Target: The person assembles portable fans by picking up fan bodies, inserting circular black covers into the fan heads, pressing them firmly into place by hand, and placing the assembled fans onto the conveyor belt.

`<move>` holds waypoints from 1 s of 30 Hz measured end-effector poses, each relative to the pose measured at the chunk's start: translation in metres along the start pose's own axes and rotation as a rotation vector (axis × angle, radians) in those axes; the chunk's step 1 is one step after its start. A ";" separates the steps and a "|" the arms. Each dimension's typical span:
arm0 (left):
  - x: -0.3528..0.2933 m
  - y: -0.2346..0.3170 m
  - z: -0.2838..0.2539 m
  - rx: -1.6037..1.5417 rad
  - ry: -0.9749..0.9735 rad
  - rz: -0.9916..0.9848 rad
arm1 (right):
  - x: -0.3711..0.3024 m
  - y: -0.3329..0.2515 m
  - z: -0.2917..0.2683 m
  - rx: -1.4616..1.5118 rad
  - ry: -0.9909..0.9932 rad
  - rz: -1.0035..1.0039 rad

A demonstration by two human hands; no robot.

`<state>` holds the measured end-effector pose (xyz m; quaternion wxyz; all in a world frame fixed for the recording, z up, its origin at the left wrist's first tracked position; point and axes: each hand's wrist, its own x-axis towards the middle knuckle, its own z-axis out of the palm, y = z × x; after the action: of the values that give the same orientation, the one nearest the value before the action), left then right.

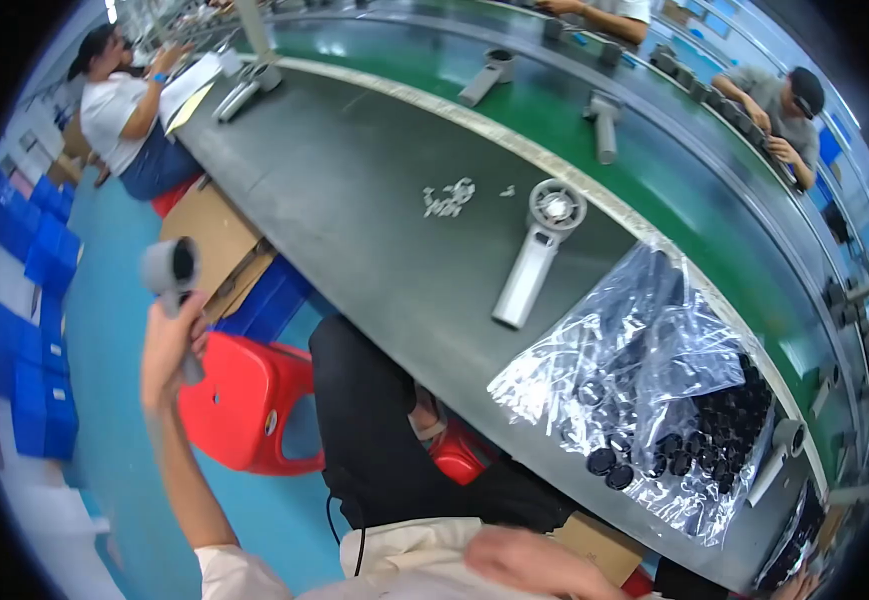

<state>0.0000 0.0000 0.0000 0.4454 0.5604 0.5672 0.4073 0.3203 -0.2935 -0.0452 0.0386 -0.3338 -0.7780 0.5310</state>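
Note:
My left hand is raised out to the left over the floor, well off the table, and grips the handle of a grey hand-held fan body whose round open head points up. My right hand is a blur at the bottom edge, close to my chest; whether it holds anything is hidden. A second grey fan body lies flat on the grey worktable, round head toward the belt. A crinkled clear plastic bag of small black round parts lies to its right.
A little pile of white parts lies mid-table. The green conveyor belt behind carries more grey fan bodies. A red stool, a cardboard box and blue crates stand on the left. Other people work at both ends.

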 end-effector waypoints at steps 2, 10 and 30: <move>0.021 0.030 0.018 -0.069 -0.195 0.129 | -0.011 -0.023 -0.017 0.147 0.092 -0.068; 0.120 0.162 0.198 -0.071 -0.614 0.384 | -0.026 0.031 -0.352 -0.438 1.120 0.427; 0.222 0.154 0.415 -0.052 -0.851 0.290 | -0.075 0.115 -0.374 0.290 1.687 0.276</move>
<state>0.4462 0.2127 0.0245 0.5912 0.7405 0.2385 0.2128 0.5881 -0.0120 0.0405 0.5801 -0.6993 -0.3667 0.1999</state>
